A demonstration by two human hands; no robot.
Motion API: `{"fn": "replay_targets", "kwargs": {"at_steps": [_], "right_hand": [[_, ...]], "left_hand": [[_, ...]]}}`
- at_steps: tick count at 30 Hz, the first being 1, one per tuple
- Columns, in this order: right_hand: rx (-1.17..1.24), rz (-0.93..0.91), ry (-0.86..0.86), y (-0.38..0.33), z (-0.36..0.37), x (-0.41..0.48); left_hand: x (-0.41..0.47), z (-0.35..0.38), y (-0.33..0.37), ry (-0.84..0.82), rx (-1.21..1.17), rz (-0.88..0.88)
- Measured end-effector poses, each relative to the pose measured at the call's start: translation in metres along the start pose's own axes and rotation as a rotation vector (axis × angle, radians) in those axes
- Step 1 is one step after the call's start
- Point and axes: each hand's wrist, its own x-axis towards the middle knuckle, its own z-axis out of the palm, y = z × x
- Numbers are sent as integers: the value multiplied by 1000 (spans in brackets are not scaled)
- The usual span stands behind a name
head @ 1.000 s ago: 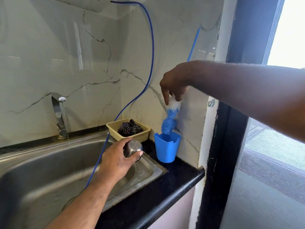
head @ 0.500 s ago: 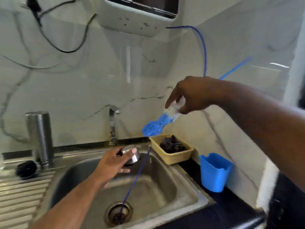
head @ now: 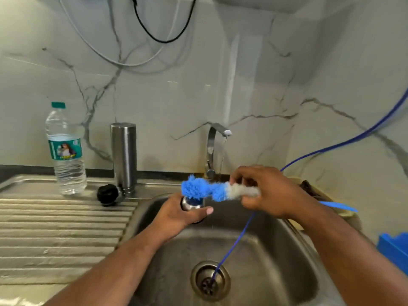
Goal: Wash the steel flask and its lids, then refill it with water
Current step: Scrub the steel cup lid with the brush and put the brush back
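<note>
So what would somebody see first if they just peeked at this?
Probably the fluffy blue brush, held by the right hand over the sink, its tip at a small steel lid that the left hand holds. Behind them the tap runs a thin stream, and the tall steel flask stands on the drainboard beside a water bottle.

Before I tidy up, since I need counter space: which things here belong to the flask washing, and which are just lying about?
In use: steel lid in left hand, brush in right hand, steel flask, black cap, tap.
Idle: water bottle, blue hose, blue holder.
</note>
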Motion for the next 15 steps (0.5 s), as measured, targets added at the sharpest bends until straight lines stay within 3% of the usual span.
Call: {"fn": "replay_targets", "kwargs": {"at_steps": [4, 9, 15], "right_hand": [[65, 39, 67, 22, 35, -13], [136, -60, -8, 35, 48, -20], [155, -15, -32, 31, 55, -18]], "left_hand": [[1, 3, -11, -18, -168, -109], [4, 4, -20, -89, -145, -133], [7, 0, -29, -18, -108, -116]]}}
